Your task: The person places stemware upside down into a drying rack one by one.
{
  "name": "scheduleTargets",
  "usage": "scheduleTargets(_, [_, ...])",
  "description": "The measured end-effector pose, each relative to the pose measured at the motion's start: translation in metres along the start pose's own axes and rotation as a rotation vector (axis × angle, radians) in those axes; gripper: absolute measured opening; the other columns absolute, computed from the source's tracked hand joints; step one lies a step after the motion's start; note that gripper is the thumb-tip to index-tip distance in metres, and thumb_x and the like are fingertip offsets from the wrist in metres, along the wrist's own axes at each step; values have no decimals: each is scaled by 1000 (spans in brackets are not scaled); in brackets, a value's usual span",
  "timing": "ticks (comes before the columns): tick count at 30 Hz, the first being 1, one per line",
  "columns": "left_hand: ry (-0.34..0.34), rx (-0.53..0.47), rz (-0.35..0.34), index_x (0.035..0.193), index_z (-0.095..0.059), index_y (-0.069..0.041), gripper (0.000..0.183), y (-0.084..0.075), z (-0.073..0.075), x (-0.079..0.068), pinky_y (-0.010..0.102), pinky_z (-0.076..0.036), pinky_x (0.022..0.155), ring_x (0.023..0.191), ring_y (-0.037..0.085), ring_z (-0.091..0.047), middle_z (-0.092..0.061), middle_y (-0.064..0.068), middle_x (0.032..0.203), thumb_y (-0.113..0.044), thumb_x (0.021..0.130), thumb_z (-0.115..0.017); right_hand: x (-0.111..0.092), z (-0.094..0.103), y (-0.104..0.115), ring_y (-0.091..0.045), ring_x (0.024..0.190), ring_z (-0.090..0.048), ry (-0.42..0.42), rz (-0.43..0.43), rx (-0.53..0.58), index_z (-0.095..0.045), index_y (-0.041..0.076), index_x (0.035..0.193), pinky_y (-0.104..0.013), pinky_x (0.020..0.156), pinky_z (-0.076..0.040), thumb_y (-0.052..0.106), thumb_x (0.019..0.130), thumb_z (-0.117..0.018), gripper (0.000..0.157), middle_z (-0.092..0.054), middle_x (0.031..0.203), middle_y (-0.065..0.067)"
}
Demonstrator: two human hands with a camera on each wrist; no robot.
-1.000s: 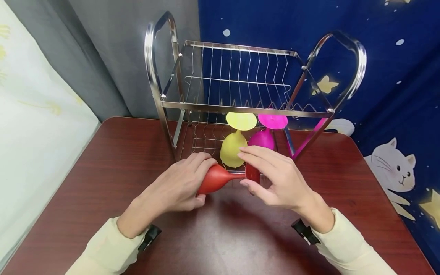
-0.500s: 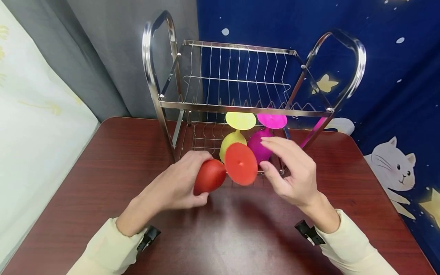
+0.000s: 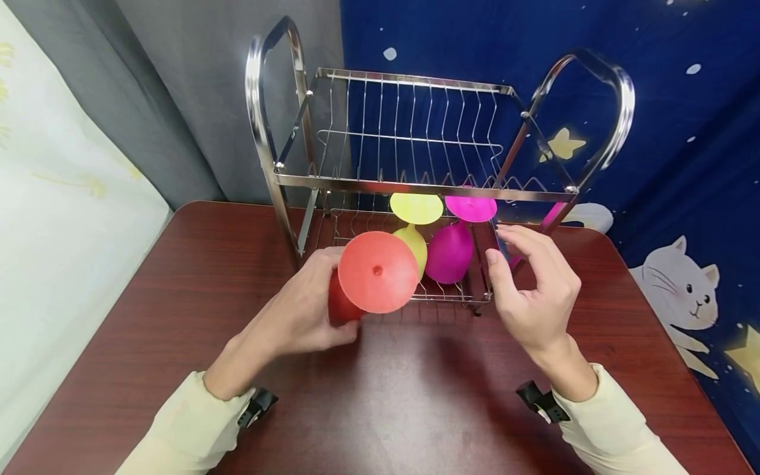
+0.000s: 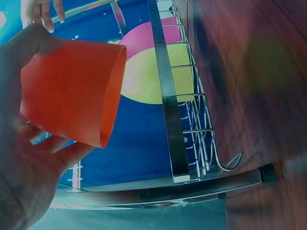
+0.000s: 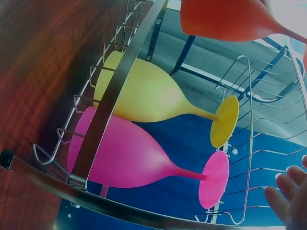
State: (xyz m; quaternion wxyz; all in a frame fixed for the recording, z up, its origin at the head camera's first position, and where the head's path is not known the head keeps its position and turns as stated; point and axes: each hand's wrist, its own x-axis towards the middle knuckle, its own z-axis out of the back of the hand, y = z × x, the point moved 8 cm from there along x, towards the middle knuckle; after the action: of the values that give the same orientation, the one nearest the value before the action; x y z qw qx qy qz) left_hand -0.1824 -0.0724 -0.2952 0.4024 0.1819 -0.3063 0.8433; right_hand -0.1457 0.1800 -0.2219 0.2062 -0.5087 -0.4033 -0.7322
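Observation:
My left hand (image 3: 303,307) grips the bowl of a red wine glass (image 3: 378,272), held upside down with its round foot facing up. In the left wrist view the fingers and thumb wrap the red bowl (image 4: 72,91), its rim pointing toward the table. My right hand (image 3: 537,290) is in the air to the right, holding nothing, fingers loosely bent and apart from the thumb. A yellow wine glass (image 5: 148,91) and a magenta wine glass (image 5: 129,153) stand upside down side by side on the lower tier of the dish rack (image 3: 424,188). The red glass partly covers the yellow one in the head view.
The chrome rack's upper tier (image 3: 410,138) has bare wire slots above the glasses. Its curved side handles (image 3: 258,92) rise at both ends. The rack stands on a dark red wooden table (image 3: 404,409), before grey and blue curtains (image 3: 427,39).
The red wine glass has turned from lying sideways to upside down, its foot now facing up. My right hand has let go of its foot and moved away to the right.

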Motion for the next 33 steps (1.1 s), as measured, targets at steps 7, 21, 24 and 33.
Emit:
scheduleTargets(7, [-63,-58,54,137,-37,-4,98,6,6,-1,45,-51,92,118,25,-47,-50,12,130,-20,54,-87,3,7,-1,-14,87,-64,-32,-65,10,-70,-12,95,-18,84,-52,16,85,-70,30,-69,94,-25])
scheduleTargets(21, [-148,-115,109,141,-34,-2,101,14,8,2,48,-50,93,121,26,-46,-47,14,134,-15,56,-88,4,20,-10,-16,87,-65,-101,-142,-23,-70,-11,95,-20,84,-53,8,83,-70,22,-68,92,-26])
scheduleTargets(24, [-161,-100,109,140,-34,0,100,16,7,1,48,-49,93,119,27,-47,-48,15,133,-16,56,-87,4,25,-12,-16,86,-65,-117,-166,-29,-70,-11,95,-20,83,-53,5,82,-70,21,-68,92,-26])
scheduleTargets(33, [-177,-82,114,139,-36,0,98,19,5,1,49,-50,92,117,28,-49,-49,16,132,-17,57,-88,-2,39,-33,-8,83,-64,-156,-229,-42,-70,-11,96,-18,80,-53,-1,81,-70,18,-68,92,-23])
